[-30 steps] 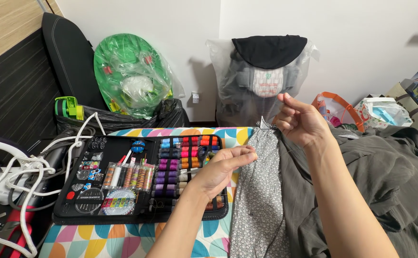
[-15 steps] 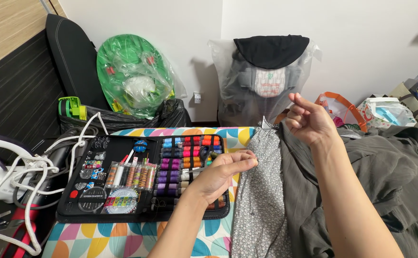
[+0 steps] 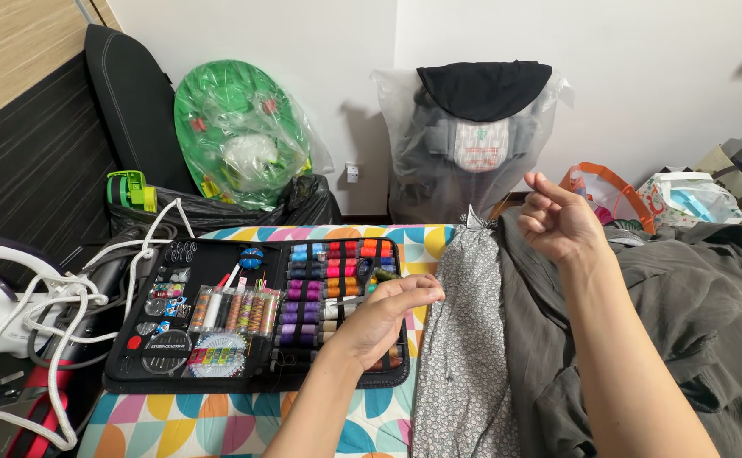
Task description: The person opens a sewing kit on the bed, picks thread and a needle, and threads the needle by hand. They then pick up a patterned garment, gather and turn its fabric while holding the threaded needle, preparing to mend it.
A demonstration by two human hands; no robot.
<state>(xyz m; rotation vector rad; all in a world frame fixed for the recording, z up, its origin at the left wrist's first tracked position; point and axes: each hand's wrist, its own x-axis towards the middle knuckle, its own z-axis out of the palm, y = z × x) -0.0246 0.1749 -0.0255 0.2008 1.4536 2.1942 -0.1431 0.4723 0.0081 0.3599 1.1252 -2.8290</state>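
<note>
The grey patterned fabric point(image 3: 464, 339) lay along the colourful mat point(image 3: 218, 424), beside the open sewing kit point(image 3: 252, 314). Our left hand point(image 3: 388, 314) rested at its edge, fingers pinched narrow on it; our right hand point(image 3: 557, 222) was raised above, fingers curled shut, whether holding anything we could not tell.

One camera only, worn on the person's head, looks forward and down from close above the forearms. It faces a white wall point(image 3: 625, 76) across a board with a colourful geometric-print cover point(image 3: 218, 424). An open black sewing kit case of thread spools point(image 3: 252, 318) lies near centre-left, a grey dotted fabric point(image 3: 464, 339) centre-right. No second view shares the scene.
</note>
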